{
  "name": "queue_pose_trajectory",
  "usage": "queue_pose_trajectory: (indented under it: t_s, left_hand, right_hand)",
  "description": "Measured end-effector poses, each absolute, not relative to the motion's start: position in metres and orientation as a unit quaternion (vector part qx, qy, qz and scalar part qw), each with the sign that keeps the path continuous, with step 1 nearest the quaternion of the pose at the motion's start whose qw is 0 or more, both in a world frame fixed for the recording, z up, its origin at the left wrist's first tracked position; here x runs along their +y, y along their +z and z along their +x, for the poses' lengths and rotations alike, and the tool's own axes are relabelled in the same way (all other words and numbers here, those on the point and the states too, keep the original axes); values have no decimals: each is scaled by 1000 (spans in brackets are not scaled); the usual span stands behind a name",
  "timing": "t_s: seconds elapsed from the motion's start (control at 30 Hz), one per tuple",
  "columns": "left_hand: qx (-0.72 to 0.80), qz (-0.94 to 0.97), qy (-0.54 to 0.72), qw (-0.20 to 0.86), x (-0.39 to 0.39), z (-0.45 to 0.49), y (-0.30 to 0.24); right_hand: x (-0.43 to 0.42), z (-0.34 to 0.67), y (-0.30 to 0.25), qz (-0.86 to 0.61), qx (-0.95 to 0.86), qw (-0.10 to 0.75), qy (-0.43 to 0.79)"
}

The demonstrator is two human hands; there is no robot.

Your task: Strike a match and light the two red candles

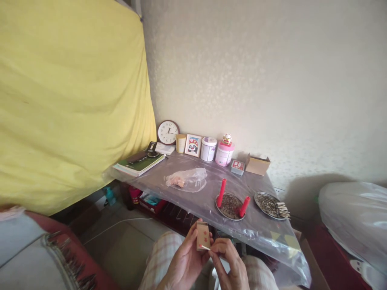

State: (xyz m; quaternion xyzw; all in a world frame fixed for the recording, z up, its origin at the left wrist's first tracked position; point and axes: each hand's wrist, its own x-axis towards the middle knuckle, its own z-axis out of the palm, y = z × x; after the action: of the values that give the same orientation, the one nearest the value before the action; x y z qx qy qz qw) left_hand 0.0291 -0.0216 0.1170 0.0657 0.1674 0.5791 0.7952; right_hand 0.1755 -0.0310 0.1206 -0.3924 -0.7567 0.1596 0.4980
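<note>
My left hand is closed around a small matchbox with red print, held upright above my lap. In my right hand, a single match is pinched between thumb and finger, its red head lying in front of the lower part of the box. Whether the match head touches the box I cannot tell. Beyond my hands, on the table, a tall red candle and a shorter red candle stand on a round metal plate strewn with dark bits. Neither candle shows a flame.
A second plate at the right holds dark bits and several matchsticks. A clear plastic bag lies mid-table. Books, a clock, tins and an open cardboard box line the back. Plastic sheeting overhangs the table's front edge.
</note>
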Motion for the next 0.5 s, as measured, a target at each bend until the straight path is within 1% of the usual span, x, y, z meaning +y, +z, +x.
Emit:
queue_pose_trajectory:
  t_s: [0.1, 0.27, 0.5]
  left_hand:
    - [176, 77, 578, 793, -22, 30, 119]
    - [193, 84, 570, 794, -23, 32, 122]
    - [260, 149, 622, 724, -20, 36, 122]
  right_hand:
    - [-30, 175, 118, -398, -749, 504, 161]
    - [-30, 172, 116, -416, -703, 542, 194]
    - [-29, 172, 116, -429, -689, 543, 216]
